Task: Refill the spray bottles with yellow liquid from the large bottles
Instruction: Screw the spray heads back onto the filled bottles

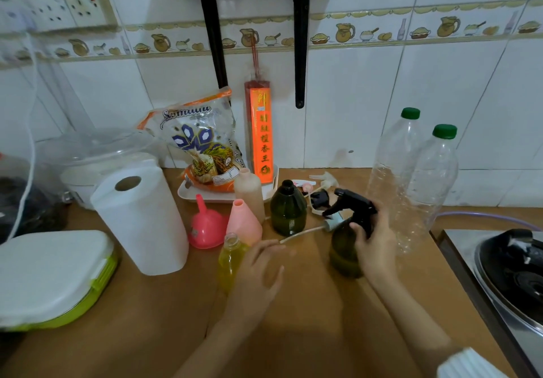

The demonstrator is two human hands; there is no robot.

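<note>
On the brown wooden desk (308, 304), the right hand (374, 248) grips the neck of a dark green plastic spray bottle (343, 248) just under its black trigger head (351, 202). The left hand (258, 271) hovers with fingers spread and relaxed, just in front of a small clear bottle of yellow liquid (230, 257), uncapped. Close behind stand a pink funnel (205, 224), a pink cone-shaped bottle (244, 222) and a second green bottle (288, 210), capless. Two large clear bottles with green caps (411, 177) stand right of the gripped sprayer. A white paper towel roll (141, 219) stands at left.
</note>
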